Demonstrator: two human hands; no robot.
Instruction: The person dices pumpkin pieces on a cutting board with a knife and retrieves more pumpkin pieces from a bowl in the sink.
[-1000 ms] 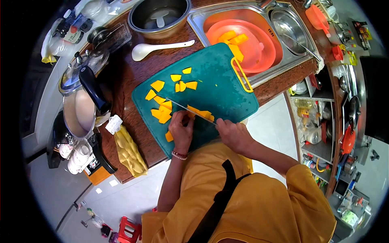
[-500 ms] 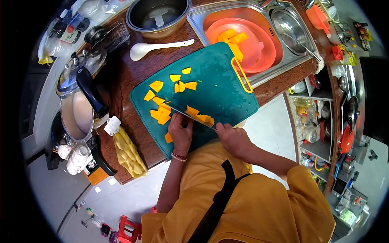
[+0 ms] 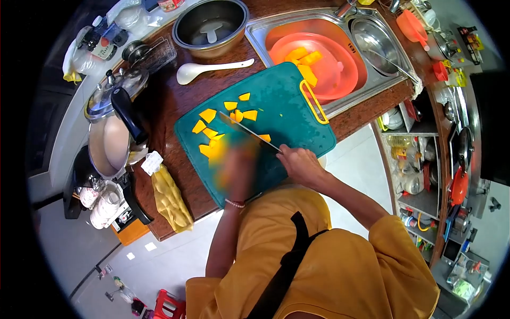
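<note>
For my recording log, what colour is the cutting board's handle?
The handle of the cutting board is yellow; the head view shows it best.

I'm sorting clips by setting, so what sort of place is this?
A kitchen, probably a home one. A steel sink is set into the counter, a green cutting board bears cut orange pieces, and a white spoon lies nearby.
</note>
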